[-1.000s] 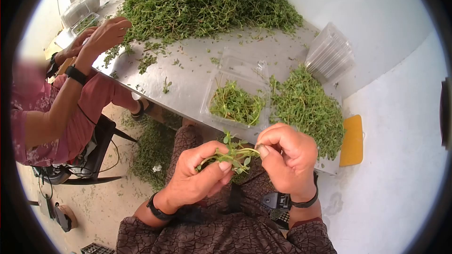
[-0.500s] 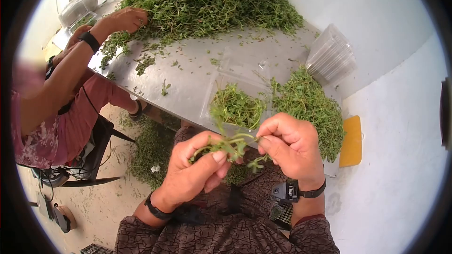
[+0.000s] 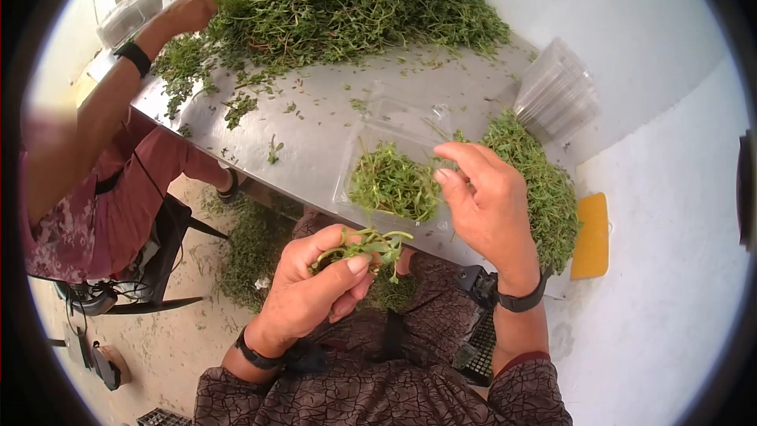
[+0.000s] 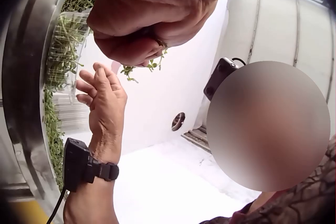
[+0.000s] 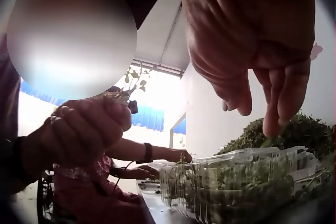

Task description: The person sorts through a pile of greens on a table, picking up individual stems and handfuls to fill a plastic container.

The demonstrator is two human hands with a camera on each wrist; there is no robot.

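Green sprigs (image 3: 381, 246): holds them in the left grip (image 3: 315, 285), pinched between thumb and curled fingers, with stems and leaves poking out toward the right. Carries the right grip (image 3: 490, 201) higher and farther forward, with thumb parted from forefinger and fingers loosely extended. Shows a blurred greenish bit at those fingertips; cannot tell whether touching or merely behind. Has a clear plastic box (image 3: 344, 177) just left of the right grip and beyond the left one, set on the metal desk (image 3: 315, 130), with lid (image 3: 410, 116) folded open on the far side and loose greens (image 3: 394, 183) inside. Has a smaller heap (image 3: 548, 197) right behind the right grip, partly covered by it; beyond that, a stack of clear boxes (image 3: 558, 93); to the right, a yellow board (image 3: 590, 237). Faces a big heap (image 3: 355, 16) well beyond both grips, with scraps scattered over the desk this side of it. Shares the desk with another person's forearm (image 3: 110, 91), stretched to that heap's left edge, well ahead and left of the left grip. Has more greenery (image 3: 251, 256) on the floor, below and left of the left grip.
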